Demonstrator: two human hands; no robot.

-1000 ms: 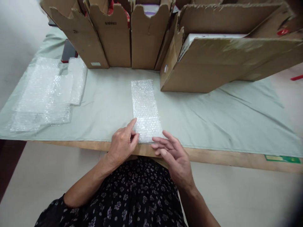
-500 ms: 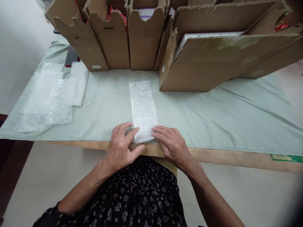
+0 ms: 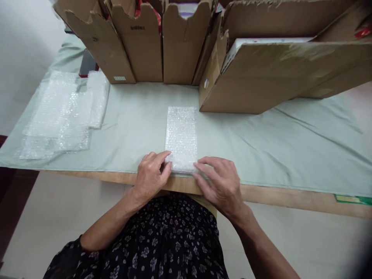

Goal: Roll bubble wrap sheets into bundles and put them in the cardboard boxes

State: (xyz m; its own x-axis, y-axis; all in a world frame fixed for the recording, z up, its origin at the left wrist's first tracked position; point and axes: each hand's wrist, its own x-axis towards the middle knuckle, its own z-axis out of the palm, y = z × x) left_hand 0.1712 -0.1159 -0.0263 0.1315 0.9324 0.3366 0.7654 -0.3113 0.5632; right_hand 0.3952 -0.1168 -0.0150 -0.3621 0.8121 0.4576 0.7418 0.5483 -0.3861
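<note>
A strip of bubble wrap (image 3: 182,131) lies flat on the cloth, its near end folded over into a thicker band by the table's front edge. At the left end of that fold, my left hand (image 3: 152,172) has its thumb and index finger closed on the wrap's edge. My right hand (image 3: 219,180) pinches the fold's right corner between fingers and thumb. Whether anything lies inside the fold, I cannot tell.
More bubble wrap pieces (image 3: 58,116) overlap on the left. Behind them lies a dark box with a red edge (image 3: 87,64). Several open cardboard boxes (image 3: 186,50) line the back, and a wide one (image 3: 261,77) stands at right. Pale green cloth (image 3: 130,128) covers the table.
The bubble wrap has turned straighter, and its near end is folded into a narrower band. My left thumb has come up to the wrap's edge; my right hand has shifted slightly right.
</note>
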